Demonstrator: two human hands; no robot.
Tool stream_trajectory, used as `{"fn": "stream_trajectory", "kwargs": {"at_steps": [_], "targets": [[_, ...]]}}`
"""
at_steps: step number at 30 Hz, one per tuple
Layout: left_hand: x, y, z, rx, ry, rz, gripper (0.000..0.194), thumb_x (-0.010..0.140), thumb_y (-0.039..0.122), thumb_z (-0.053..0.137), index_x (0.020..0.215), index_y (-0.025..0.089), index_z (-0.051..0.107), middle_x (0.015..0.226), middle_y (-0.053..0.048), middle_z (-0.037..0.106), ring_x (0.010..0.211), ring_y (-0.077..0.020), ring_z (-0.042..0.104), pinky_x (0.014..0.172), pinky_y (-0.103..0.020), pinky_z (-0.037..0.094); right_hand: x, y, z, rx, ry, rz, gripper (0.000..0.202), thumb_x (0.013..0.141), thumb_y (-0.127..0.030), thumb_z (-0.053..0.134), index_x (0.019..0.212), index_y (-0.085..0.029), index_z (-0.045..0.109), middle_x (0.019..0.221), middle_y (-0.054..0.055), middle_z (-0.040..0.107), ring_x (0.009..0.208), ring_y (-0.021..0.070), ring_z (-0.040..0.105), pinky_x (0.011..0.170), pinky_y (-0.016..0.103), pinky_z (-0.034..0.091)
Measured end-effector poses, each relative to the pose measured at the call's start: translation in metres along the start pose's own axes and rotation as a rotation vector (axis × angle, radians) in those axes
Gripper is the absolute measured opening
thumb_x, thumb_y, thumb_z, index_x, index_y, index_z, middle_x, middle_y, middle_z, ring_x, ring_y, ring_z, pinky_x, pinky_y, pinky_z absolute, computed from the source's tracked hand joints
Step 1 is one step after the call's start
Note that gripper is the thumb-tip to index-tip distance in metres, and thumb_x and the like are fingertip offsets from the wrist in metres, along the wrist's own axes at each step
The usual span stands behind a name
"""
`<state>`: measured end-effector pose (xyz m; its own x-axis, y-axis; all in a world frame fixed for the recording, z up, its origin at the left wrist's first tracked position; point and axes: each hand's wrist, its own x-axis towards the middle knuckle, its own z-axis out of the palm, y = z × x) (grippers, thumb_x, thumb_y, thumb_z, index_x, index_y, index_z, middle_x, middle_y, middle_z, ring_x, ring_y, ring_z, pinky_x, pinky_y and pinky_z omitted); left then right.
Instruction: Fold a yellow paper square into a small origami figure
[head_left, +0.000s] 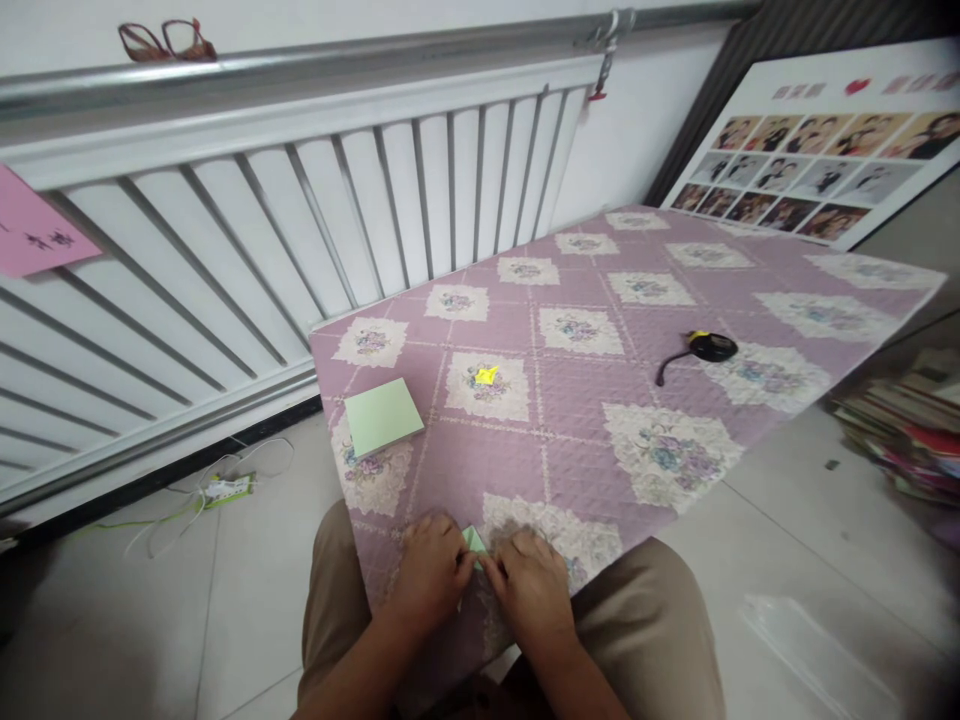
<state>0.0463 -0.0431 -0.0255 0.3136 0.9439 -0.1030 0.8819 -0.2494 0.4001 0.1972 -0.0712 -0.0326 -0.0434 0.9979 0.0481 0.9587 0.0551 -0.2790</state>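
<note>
Near the front corner of the table, a small folded piece of pale green paper (474, 541) shows between my hands. My left hand (433, 565) is closed, pinching its left side with thumb and fingertips. From the right, my right hand (531, 585) pinches the same paper, its fingers curled in. The lower part of the paper is mostly hidden by my hands. Beyond my left hand lies a stack of pale green square paper (384, 415). A small yellow folded-paper piece (487, 376) rests on the cloth farther ahead.
A purple flowered cloth covers the table (487, 465). A black tape measure (711, 346) with a strap lies toward the right. Behind the table runs a white radiator (420, 200); glasses (166, 42) sit on the pipe above. A photo board (874, 75) leans at the far right.
</note>
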Motion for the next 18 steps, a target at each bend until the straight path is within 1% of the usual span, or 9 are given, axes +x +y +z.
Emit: {"fn": "stream_trajectory", "kwargs": {"at_steps": [5,10,15,18], "targets": [[0.0001,0.0001,0.0031,0.014,0.039,0.000,0.012,0.082,0.024,0.059,0.070,0.020,0.056,0.084,-0.001,0.057,0.087,-0.0204,0.050,0.078,-0.035,0.030,0.0032,-0.0024,-0.0033,-0.015,-0.034,0.017,0.021,0.085,-0.034,0.060,0.069,-0.022,0.062,0.081,0.004,0.063,0.084,0.0231,0.054,0.074,0.035,0.033],[0.0002,-0.0008,0.0054,0.016,0.053,0.010,0.012,0.081,0.023,0.058,0.070,0.020,0.056,0.084,-0.001,0.057,0.088,-0.0211,0.050,0.078,-0.036,0.031,0.0038,-0.0026,-0.0028,-0.018,-0.034,0.030,0.020,0.084,-0.034,0.061,0.069,-0.022,0.063,0.083,0.004,0.064,0.087,0.0234,0.054,0.075,0.035,0.033],[-0.0017,-0.0017,0.0075,0.023,0.059,-0.013,0.007,0.083,0.025,0.055,0.078,0.020,0.056,0.084,-0.002,0.057,0.087,-0.0221,0.049,0.080,-0.037,0.031,0.0036,-0.0025,-0.0029,0.007,-0.034,0.032,0.020,0.083,-0.033,0.063,0.066,-0.022,0.062,0.080,0.003,0.064,0.084,0.0232,0.054,0.074,0.035,0.034],[-0.0023,-0.0019,0.0070,0.011,0.032,-0.016,0.006,0.085,0.025,0.054,0.083,0.020,0.056,0.087,-0.002,0.057,0.089,-0.0223,0.049,0.081,-0.037,0.031,0.0038,-0.0020,-0.0026,0.002,-0.023,0.025,0.021,0.082,-0.034,0.064,0.065,-0.022,0.061,0.079,0.003,0.063,0.083,0.0236,0.054,0.073,0.035,0.034]]}}
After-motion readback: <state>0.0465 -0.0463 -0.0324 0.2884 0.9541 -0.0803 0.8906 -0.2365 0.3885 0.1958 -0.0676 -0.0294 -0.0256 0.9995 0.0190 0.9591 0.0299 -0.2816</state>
